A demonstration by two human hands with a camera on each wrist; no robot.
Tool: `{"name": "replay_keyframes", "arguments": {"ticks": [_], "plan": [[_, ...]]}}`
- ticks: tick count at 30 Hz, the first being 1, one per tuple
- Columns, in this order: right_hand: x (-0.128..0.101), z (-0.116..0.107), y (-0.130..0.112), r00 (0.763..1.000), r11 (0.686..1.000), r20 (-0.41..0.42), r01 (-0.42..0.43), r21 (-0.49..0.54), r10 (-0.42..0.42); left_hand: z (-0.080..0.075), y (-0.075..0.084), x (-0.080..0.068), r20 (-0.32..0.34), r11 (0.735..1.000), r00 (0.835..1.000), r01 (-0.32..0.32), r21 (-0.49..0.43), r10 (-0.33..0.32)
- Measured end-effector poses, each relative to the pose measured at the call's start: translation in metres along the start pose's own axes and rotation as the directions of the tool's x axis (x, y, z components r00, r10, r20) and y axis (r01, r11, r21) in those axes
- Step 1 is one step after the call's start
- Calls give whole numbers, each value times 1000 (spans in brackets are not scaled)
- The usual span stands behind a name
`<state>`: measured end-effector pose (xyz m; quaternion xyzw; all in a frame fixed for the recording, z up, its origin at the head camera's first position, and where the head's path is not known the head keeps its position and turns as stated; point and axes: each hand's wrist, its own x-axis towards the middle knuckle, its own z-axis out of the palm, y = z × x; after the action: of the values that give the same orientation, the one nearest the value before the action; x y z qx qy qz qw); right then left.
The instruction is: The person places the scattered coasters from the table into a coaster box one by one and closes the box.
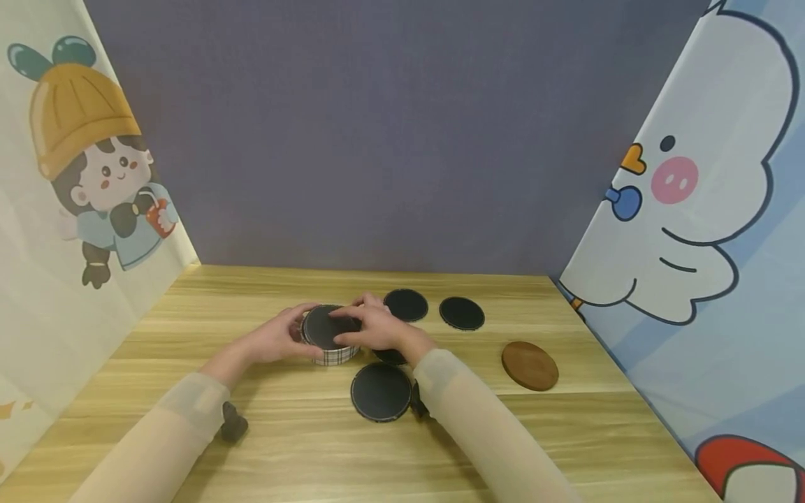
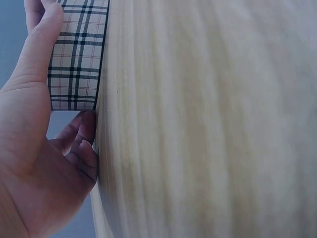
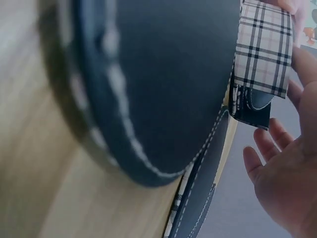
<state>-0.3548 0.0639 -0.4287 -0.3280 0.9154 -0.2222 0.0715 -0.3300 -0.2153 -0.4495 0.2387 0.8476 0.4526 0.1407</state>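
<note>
- A wooden desk (image 1: 302,447) sits between cartoon curtains, black coasters (image 1: 380,391) scattered on it.
- The left hand (image 1: 277,339) grips the plaid holder (image 1: 333,355); the right hand (image 1: 374,327) pinches a coaster (image 1: 323,325) atop it.

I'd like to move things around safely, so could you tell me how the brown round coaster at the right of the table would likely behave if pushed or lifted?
The brown coaster lies flat on the wooden table, so it would probably slide rather than roll or tip. It looks thin, so likely light. Its raised rim suggests it holds its shape, though stiffness cannot be confirmed.
</note>
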Motion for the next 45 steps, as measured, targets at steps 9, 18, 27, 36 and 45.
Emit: {"name": "replay_keyframes", "arguments": {"ticks": [9, 18, 27, 36, 45], "plan": [[-2, 0, 4, 1000, 999, -4, 4, 33, -4, 1, 0, -1, -18, 999, 999, 30, 25, -29], [-31, -17, 25, 999, 988, -32, 19, 151, -15, 1, -2, -1, -57, 997, 998, 39, 67, -35], [-79, -26, 42, 998, 974, 9, 60, 218, -64, 1, 0, -2, -63, 997, 997, 39, 73, -34], [-122, -19, 40, 976, 964, 187, 60, 259, -111, 1, 1, -1, -61, 997, 998, 31, 76, -27], [-143, -17, 42, 956, 974, 246, 115, 193, -162, 1, 1, -1, -70, 995, 996, 52, 84, -46]]}}
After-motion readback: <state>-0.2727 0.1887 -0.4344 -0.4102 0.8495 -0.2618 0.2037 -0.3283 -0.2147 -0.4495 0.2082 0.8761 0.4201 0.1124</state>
